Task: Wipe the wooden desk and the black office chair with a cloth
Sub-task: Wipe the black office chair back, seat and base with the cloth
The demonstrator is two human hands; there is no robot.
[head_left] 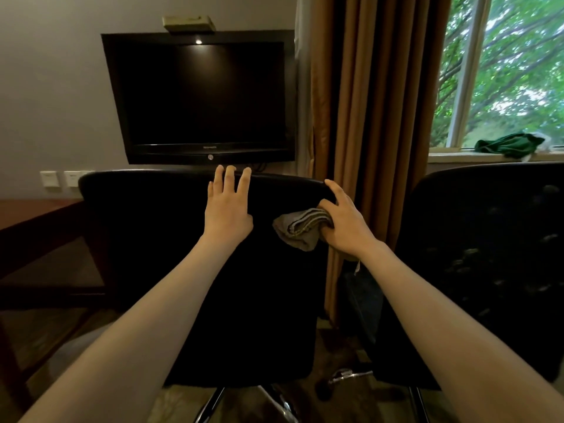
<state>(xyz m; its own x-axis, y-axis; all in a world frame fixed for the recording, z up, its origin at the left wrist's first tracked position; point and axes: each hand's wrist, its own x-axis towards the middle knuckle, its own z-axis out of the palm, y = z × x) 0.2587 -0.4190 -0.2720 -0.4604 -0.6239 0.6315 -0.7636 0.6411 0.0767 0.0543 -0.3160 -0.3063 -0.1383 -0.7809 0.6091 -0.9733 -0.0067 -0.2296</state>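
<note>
Left hand, fingers apart, braces the probably swivel-prone black padded office chair; right hand clamps its fingers on a soft grey folded cloth beneath them.

The wooden desk stood well to the left of the left hand, its dark reddish top running in from the frame's edge and its legs planted on the floor. That floor lay far below both hands. Directly beneath the left hand it bore the black office chair on a chrome base, and to the right of the right hand a second black chair stood on it. Above and to the right of the right hand, the window sill carried a crumpled green cloth.
</note>
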